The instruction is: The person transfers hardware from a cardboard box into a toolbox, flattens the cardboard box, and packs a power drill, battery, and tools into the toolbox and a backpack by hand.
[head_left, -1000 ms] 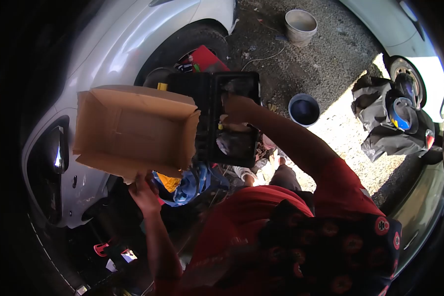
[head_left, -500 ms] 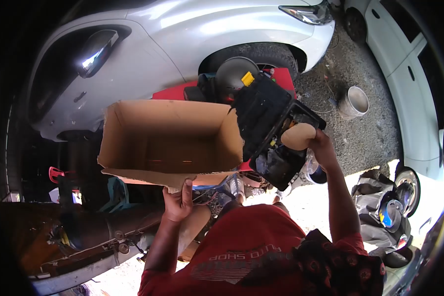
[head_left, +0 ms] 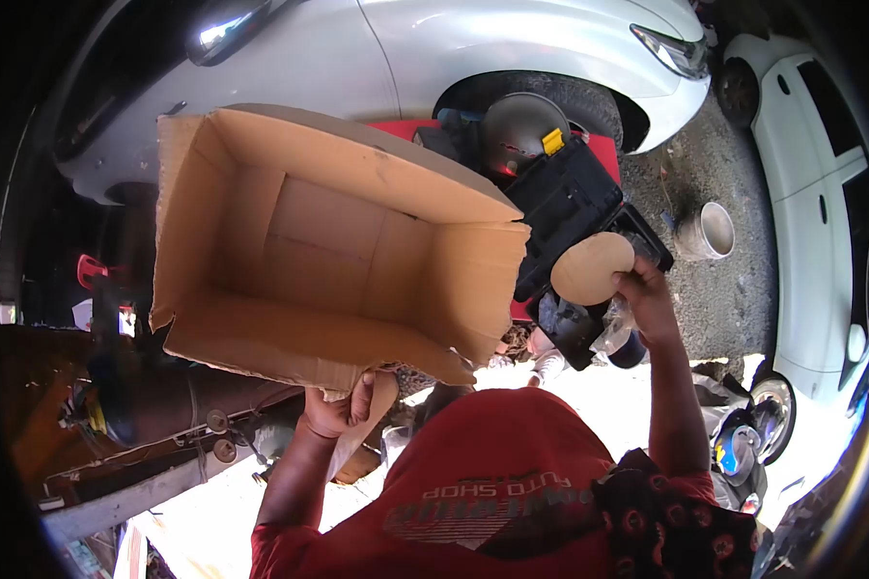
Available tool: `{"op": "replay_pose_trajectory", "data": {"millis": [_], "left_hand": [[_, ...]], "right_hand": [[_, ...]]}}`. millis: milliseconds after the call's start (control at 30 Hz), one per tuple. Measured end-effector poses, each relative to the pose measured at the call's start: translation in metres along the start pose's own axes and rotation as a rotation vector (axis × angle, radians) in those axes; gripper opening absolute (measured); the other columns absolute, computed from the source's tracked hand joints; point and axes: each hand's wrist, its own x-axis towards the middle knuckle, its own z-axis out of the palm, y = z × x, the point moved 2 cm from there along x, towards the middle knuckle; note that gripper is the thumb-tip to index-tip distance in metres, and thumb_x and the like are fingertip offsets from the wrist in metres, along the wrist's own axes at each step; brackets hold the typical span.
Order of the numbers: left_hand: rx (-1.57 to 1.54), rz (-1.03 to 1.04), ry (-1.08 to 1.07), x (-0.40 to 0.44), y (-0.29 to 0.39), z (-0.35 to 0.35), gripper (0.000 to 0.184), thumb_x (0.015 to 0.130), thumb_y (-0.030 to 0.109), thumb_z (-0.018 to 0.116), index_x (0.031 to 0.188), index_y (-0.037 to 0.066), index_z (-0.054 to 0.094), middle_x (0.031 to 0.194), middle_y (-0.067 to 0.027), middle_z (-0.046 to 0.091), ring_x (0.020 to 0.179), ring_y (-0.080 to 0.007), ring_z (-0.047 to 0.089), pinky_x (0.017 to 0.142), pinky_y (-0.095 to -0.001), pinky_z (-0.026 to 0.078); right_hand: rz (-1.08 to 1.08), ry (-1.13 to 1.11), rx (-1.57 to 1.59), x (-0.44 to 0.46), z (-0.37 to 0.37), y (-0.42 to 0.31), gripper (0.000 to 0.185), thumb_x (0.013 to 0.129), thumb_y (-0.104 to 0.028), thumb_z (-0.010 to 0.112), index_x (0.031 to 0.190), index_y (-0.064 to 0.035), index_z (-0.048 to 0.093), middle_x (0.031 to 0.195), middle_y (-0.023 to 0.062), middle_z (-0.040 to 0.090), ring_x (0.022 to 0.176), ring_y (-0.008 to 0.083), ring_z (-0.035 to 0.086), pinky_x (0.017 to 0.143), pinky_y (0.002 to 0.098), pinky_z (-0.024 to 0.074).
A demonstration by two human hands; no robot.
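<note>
Head view: your L hand (head_left: 330, 413) pinches the torn near edge of the big open brown cardboard box (head_left: 357, 159), w/ thumb on the edge & fingers partly hidden. The box tips a bit, its open top toward you, so you see the folded floor flaps. Your R hand (head_left: 650, 297) pinches the side of the flat, round tan cardboard piece (head_left: 592, 268), thumb & fingers closed on it. The piece is just beside the box, over the open black plastic tool case (head_left: 568, 205).

To hold these well: the box looks wide & you have just one side, so it can prob. tip or rip at the torn edge. Get more fingers under it, if poss. Pinch the round piece lightly so it doesn't bend, & watch it doesn't bump the case.

Containers: the case lid lies back, w/ a yellow plastic clip (head_left: 552, 142) on it. Dark stuff & see-through plastic sit in the bottom part; too dim to name. A crinkly clear plastic thing (head_left: 613, 333) is just under your R hand; can't tell if you hold it. The round whitish bucket (head_left: 693, 236) is on the gravel past the case; can't tell what's inside.
</note>
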Motion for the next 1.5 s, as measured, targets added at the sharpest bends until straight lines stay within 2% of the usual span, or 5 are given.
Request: {"op": "replay_pose_trajectory", "data": {"millis": [400, 633, 833, 1100, 1500], "left_hand": [[0.071, -0.263, 0.839, -0.035, 0.017, -0.171, 0.036, 0.108, 0.023, 0.057, 0.076, 0.007, 0.053, 0.063, 0.0071, 0.045, 0.054, -0.0018, 0.034, 0.054, -0.0211, 0.025], [0.249, -0.325, 0.674, -0.084, 0.039, -0.210, 0.038, 0.110, 0.026, 0.052, 0.078, 0.007, 0.058, 0.063, 0.0054, 0.040, 0.057, -0.0028, 0.031, 0.080, -0.0224, 0.052], [0.151, -0.338, 0.477, -0.103, 0.037, -0.171, 0.021, 0.097, 0.004, 0.063, 0.116, -0.005, 0.063, 0.100, -0.0082, 0.075, 0.100, -0.0198, 0.071, 0.093, -0.0294, 0.052], [-0.052, -0.344, 0.166, -0.044, 0.061, -0.116, 0.025, 0.083, 0.008, 0.072, 0.108, 0.004, 0.071, 0.095, -0.0088, 0.075, 0.089, -0.0229, 0.073, 0.084, -0.0323, 0.057], [-0.020, 0.057, 0.134, 0.018, 0.044, -0.038, 0.045, 0.100, 0.019, 0.063, 0.059, 0.004, 0.054, 0.055, -0.0140, 0.053, 0.055, -0.0410, 0.058, 0.069, -0.0489, 0.054]], "right_hand": [[0.069, -0.935, -0.750, 0.063, 0.228, 0.033, 0.032, 0.087, -0.012, 0.075, 0.115, 0.0019, 0.068, 0.100, 0.0110, 0.073, 0.089, 0.0190, 0.070, 0.079, 0.0333, 0.0541], [0.243, -0.683, 0.057, 0.108, 0.334, -0.022, 0.041, 0.092, -0.010, 0.072, 0.130, 0.0030, 0.060, 0.104, 0.0139, 0.074, 0.092, 0.0174, 0.069, 0.077, 0.0320, 0.0552], [-0.352, -0.685, -0.309, 0.048, 0.349, -0.095, 0.014, 0.098, -0.006, 0.065, 0.108, 0.0032, 0.070, 0.098, 0.0101, 0.075, 0.087, 0.0130, 0.069, 0.082, 0.0272, 0.0537], [-1.308, -0.906, -1.438, -0.044, 0.420, -0.092, 0.019, 0.093, -0.011, 0.058, 0.104, -0.0005, 0.069, 0.096, 0.0150, 0.074, 0.081, 0.0273, 0.074, 0.067, 0.0378, 0.0595], [-0.733, -1.022, -1.496, -0.005, 0.345, 0.064, 0.023, 0.095, -0.015, 0.056, 0.101, -0.0048, 0.075, 0.088, 0.0177, 0.074, 0.079, 0.0316, 0.075, 0.069, 0.0422, 0.0598]]}}
